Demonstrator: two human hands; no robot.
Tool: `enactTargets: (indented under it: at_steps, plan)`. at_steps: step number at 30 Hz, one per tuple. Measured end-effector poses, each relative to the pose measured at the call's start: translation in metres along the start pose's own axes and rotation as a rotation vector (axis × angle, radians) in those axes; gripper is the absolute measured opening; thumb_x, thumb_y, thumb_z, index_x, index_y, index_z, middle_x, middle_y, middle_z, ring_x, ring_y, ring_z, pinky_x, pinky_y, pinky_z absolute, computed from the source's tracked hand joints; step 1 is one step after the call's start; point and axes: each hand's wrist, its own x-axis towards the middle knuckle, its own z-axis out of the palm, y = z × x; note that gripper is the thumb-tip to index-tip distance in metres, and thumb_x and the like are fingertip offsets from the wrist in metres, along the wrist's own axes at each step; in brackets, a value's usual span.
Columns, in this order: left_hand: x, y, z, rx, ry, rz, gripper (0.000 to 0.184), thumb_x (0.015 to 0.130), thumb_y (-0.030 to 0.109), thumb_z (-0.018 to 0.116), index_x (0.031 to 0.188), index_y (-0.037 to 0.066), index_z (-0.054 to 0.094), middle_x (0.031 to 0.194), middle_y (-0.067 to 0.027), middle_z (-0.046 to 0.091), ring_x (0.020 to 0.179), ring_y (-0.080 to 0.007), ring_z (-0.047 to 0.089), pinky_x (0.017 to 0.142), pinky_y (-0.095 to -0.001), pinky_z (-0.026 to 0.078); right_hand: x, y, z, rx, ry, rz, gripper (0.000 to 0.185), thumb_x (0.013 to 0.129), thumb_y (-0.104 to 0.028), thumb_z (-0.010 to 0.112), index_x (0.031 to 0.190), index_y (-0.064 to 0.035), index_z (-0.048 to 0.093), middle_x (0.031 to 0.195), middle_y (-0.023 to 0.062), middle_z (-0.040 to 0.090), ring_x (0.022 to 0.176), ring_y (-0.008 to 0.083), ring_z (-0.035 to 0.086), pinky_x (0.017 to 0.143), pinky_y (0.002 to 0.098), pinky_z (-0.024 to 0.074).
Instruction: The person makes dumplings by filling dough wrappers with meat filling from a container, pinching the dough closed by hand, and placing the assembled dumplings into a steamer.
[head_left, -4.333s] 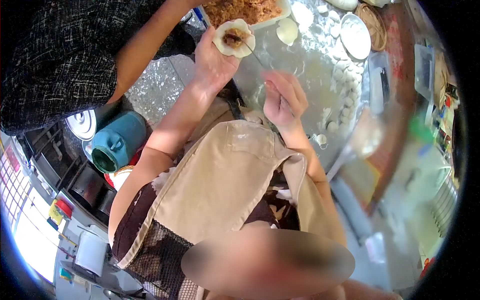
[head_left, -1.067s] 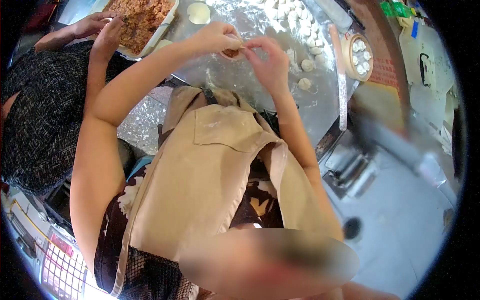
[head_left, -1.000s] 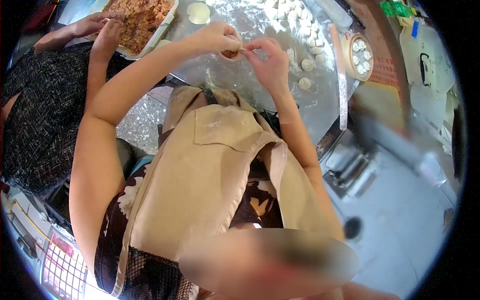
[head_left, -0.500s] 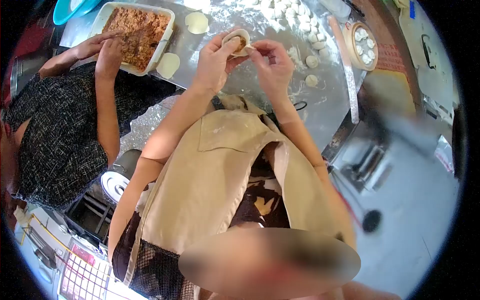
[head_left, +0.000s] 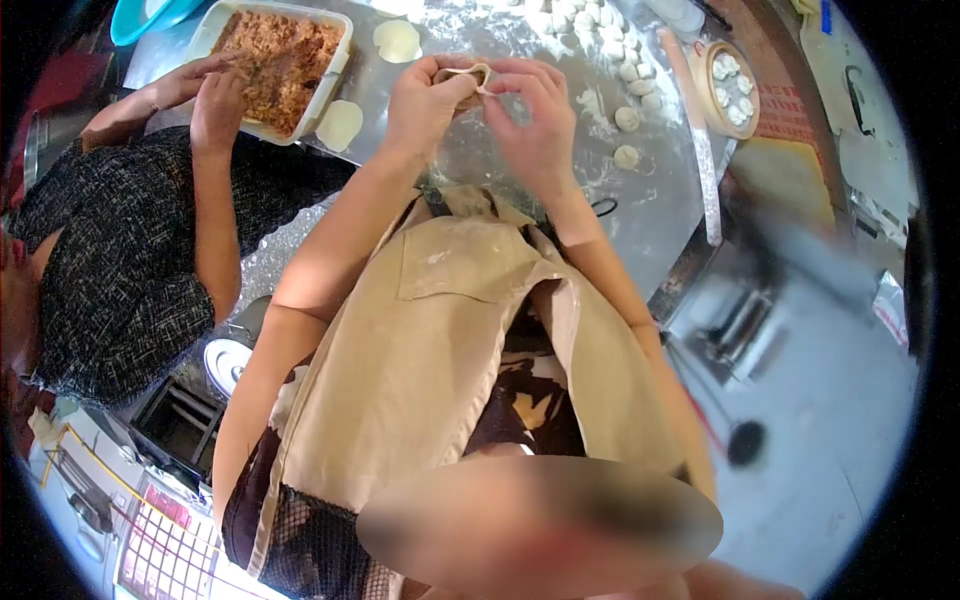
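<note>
Cupped in my left hand (head_left: 418, 112) is a filled dough wrapper (head_left: 481, 72), partly gathered, with its white rim standing up around the brown filling. My left thumb lies over the opening. The fingers of my right hand (head_left: 532, 115) pinch the right side of the wrapper's edge. Both hands are above the floured metal table, close together and touching the same wrapper. Flat round wrappers (head_left: 397, 41) lie to the left of my hands. Small dough pieces (head_left: 627, 119) are scattered to the right.
A white tub (head_left: 340, 72) of minced filling stands at the left, with a co-worker's hands (head_left: 215, 110) over it. On the right lie a floury rolling pin (head_left: 697, 150) and a round steamer (head_left: 708, 92) holding several buns. A teal basin (head_left: 133, 28) sits at the far left.
The wrapper's opening has turned and narrowed as my fingers gather its rim. My right hand has shifted slightly left, closer to my left hand. The co-worker's hands stay at the tub.
</note>
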Motion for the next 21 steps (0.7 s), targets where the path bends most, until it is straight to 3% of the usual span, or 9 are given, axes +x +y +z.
enactTargets:
  at_steps: [2, 6, 12, 14, 17, 21]
  plan:
    - [-0.001, 0.006, 0.000, 0.081, -0.044, -0.058, 0.014, 0.083, 0.005, 0.055, 0.096, 0.002, 0.054, 0.102, -0.0080, 0.061, 0.080, -0.0117, 0.060, 0.075, -0.0240, 0.050, -0.002, 0.004, 0.004, 0.107, -0.008, 0.058, 0.015, 0.068, -0.003, 0.066, 0.080, -0.0102, 0.061, 0.084, 0.0029, 0.062, 0.089, 0.0242, 0.056, 0.080, 0.0348, 0.0437]
    - [0.003, 0.006, -0.005, 0.150, -0.062, -0.072, 0.015, 0.083, 0.005, 0.055, 0.098, 0.002, 0.054, 0.102, -0.0077, 0.061, 0.082, -0.0118, 0.060, 0.077, -0.0242, 0.050, -0.005, 0.002, 0.002, 0.079, -0.009, 0.095, 0.015, 0.067, -0.003, 0.067, 0.079, -0.0108, 0.061, 0.084, 0.0026, 0.063, 0.089, 0.0242, 0.056, 0.080, 0.0342, 0.0432]
    - [0.009, 0.019, -0.011, 0.332, -0.257, -0.142, 0.024, 0.086, 0.012, 0.052, 0.107, 0.001, 0.053, 0.103, -0.0084, 0.059, 0.088, -0.0136, 0.059, 0.083, -0.0280, 0.049, 0.003, 0.007, -0.005, -0.001, -0.093, -0.039, 0.015, 0.066, -0.004, 0.069, 0.078, -0.0106, 0.062, 0.081, 0.0027, 0.062, 0.088, 0.0243, 0.056, 0.076, 0.0336, 0.0440]
    - [0.000, 0.024, -0.004, -0.161, -0.119, -0.168, 0.022, 0.084, 0.013, 0.053, 0.101, -0.001, 0.055, 0.093, -0.0082, 0.060, 0.084, -0.0174, 0.060, 0.076, -0.0316, 0.052, -0.003, 0.011, 0.000, 0.090, 0.024, 0.102, 0.016, 0.066, -0.003, 0.069, 0.079, -0.0100, 0.063, 0.080, 0.0021, 0.062, 0.086, 0.0233, 0.056, 0.074, 0.0335, 0.0450]
    - [-0.014, 0.002, -0.003, -0.341, -0.150, -0.211, 0.023, 0.088, 0.016, 0.049, 0.105, 0.000, 0.054, 0.095, -0.0081, 0.059, 0.087, -0.0180, 0.059, 0.078, -0.0330, 0.052, -0.008, 0.006, 0.004, 0.214, 0.050, 0.237, 0.016, 0.068, -0.003, 0.069, 0.081, -0.0087, 0.063, 0.079, 0.0025, 0.062, 0.082, 0.0212, 0.057, 0.070, 0.0314, 0.0465]
    - [-0.013, -0.010, 0.000, -0.227, -0.059, -0.088, 0.024, 0.089, 0.014, 0.048, 0.108, 0.000, 0.054, 0.096, -0.0079, 0.059, 0.086, -0.0169, 0.060, 0.078, -0.0322, 0.052, -0.006, -0.001, 0.005, 0.296, -0.004, 0.357, 0.014, 0.070, -0.004, 0.068, 0.083, -0.0063, 0.064, 0.080, 0.0050, 0.062, 0.076, 0.0191, 0.059, 0.067, 0.0289, 0.0478]
